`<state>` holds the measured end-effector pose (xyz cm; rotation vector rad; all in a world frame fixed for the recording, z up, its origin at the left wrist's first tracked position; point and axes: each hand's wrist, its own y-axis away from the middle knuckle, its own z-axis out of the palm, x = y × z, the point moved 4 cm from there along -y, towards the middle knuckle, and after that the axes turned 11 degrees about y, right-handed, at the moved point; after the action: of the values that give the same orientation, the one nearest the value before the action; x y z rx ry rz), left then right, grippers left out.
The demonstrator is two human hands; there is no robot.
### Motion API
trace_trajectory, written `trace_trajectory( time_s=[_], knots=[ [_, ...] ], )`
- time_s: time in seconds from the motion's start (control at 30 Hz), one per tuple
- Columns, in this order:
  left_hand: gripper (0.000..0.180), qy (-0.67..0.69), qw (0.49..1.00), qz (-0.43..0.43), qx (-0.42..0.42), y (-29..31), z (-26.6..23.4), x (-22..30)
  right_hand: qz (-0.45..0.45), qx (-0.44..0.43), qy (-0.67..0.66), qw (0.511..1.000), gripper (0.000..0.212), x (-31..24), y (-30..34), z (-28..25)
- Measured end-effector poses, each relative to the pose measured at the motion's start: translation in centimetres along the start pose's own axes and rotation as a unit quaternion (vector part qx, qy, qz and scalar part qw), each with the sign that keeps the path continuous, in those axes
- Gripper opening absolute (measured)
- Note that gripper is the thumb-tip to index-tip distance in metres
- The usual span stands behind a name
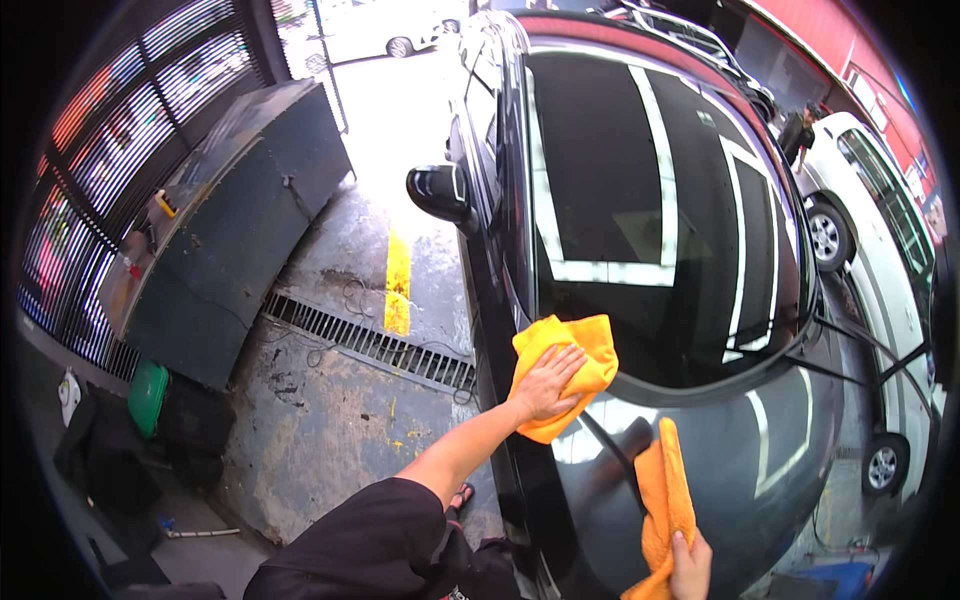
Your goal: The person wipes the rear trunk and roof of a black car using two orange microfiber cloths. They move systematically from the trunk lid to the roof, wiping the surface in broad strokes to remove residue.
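Note:
My left hand (550,385) lies flat, fingers stretched out, on a bright yellow-orange microfiber cloth (592,358). The cloth rests on the dark grey car (740,480) at the near left corner of its windshield (610,150). Part of a black wiper arm (608,440) shows beside that cloth. Lower right, my right hand (690,565) is closed around a second, darker orange cloth (664,490), bunched lengthwise above the hood. Its fingers are partly hidden by the cloth and the picture's lower edge.
The car's black side mirror (438,193) juts out left. A dark metal bench (240,230) stands beyond a floor drain grate (370,342). A green container (148,398) sits at lower left. On the right are a white vehicle (870,270) and a person (797,133).

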<state>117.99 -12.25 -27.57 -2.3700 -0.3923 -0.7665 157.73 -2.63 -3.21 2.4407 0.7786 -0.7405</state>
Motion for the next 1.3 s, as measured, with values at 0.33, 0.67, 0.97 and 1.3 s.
trace_trajectory(
  time_s=[0.33, 0.67, 0.97, 1.3],
  knots=[
    [0.072, -0.034, 0.999, 0.025, 0.009, -3.1, 0.6, -0.6, 0.113, -0.391, 0.41, 0.816, 0.049, 4.8, -8.6, -9.3],
    [0.069, -0.058, 0.997, 0.046, -0.011, -2.4, 0.8, 0.3, 0.22, -0.141, 0.325, 0.909, 0.071, 14.3, -12.9, -3.3],
    [0.07, -0.058, 0.998, 0.038, -0.013, -2.9, 0.0, 0.8, 0.109, 0.245, 0.194, 0.944, 0.068, 14.6, -4.1, 3.2],
    [0.07, -0.069, 0.996, 0.04, -0.032, -3.2, 0.3, 2.0, 0.125, 0.287, 0.294, 0.903, 0.094, 16.0, -12.0, 11.3]
  ],
)
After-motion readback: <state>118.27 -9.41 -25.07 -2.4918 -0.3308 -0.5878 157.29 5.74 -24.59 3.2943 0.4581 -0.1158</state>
